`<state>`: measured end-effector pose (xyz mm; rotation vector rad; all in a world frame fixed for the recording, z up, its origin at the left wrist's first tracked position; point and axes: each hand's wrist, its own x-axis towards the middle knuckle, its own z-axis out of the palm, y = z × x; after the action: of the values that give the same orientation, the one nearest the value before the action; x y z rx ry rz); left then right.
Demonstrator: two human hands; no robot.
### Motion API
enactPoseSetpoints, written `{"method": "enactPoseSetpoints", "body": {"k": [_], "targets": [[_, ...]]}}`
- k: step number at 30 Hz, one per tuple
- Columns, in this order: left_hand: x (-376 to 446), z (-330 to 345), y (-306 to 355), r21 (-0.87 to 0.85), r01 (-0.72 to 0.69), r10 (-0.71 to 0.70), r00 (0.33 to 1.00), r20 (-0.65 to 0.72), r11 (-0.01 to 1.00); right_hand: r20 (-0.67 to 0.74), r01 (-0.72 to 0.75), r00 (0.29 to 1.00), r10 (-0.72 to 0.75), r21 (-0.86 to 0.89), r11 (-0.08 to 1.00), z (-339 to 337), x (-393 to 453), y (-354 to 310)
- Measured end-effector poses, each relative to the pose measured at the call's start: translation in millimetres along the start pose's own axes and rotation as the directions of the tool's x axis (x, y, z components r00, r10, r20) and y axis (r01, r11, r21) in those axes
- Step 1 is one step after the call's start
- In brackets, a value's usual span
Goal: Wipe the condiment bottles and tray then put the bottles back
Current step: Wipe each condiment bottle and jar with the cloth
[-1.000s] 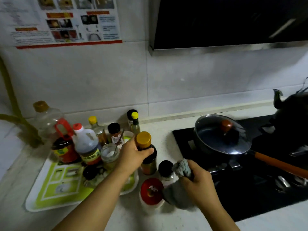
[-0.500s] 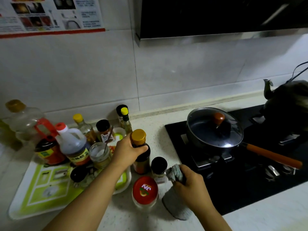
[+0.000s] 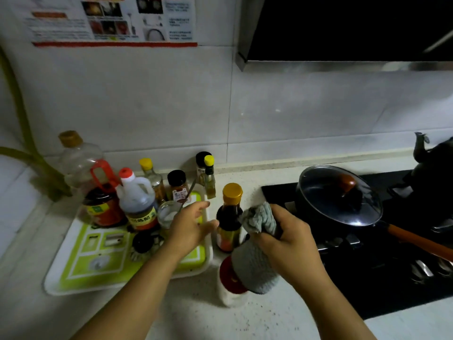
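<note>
A dark sauce bottle with a gold cap [image 3: 230, 218] stands on the counter just right of the green and white tray [image 3: 81, 271]. My left hand [image 3: 190, 227] hovers beside it with fingers spread, holding nothing. My right hand [image 3: 285, 238] grips a grey cloth [image 3: 256, 263], which hangs over a white jar with a red lid [image 3: 228, 280]. Whether the cloth covers another bottle I cannot tell. Several bottles and jars crowd the tray's far half, among them a vinegar jug with a red cap [image 3: 137, 200] and a red-labelled jar [image 3: 104, 207].
A lidded pan [image 3: 338, 195] with an orange handle sits on the black stove [image 3: 382, 263] at the right, a dark kettle [image 3: 434, 173] behind it. A large oil bottle [image 3: 78, 158] and small bottles stand against the tiled wall. A green hose [image 3: 29, 153] runs at left.
My left hand has let go of the gold-capped bottle and opened beside it. My right hand has lifted the cloth up and toward that bottle, over the red-lidded jar.
</note>
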<state>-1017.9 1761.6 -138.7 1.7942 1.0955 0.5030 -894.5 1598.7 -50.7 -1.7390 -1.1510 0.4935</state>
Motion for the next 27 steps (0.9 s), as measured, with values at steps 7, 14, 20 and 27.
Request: {"method": "enactPoseSetpoints", "body": {"k": [7, 14, 20, 27], "targets": [[-37, -57, -70, 0.087, 0.078, -0.041, 0.929, -0.367, 0.993, 0.167, 0.100, 0.980, -0.108, 0.055, 0.993, 55, 13, -25], [-43, -80, -117, 0.130, 0.265, -0.192, 0.892, -0.410, 0.955, 0.300, 0.059, 0.951, -0.071, 0.049, 0.997, 116, 13, -9], [-30, -68, -142, -0.082, 0.285, -0.296, 0.912, -0.283, 0.955, 0.321, -0.070, 0.945, 0.056, 0.032, 0.997, 140, 6, -1], [-30, -67, -130, -0.202, 0.211, -0.257, 0.936, -0.241, 0.956, 0.345, -0.179, 0.925, 0.160, 0.026, 0.983, 141, -4, 7]]}}
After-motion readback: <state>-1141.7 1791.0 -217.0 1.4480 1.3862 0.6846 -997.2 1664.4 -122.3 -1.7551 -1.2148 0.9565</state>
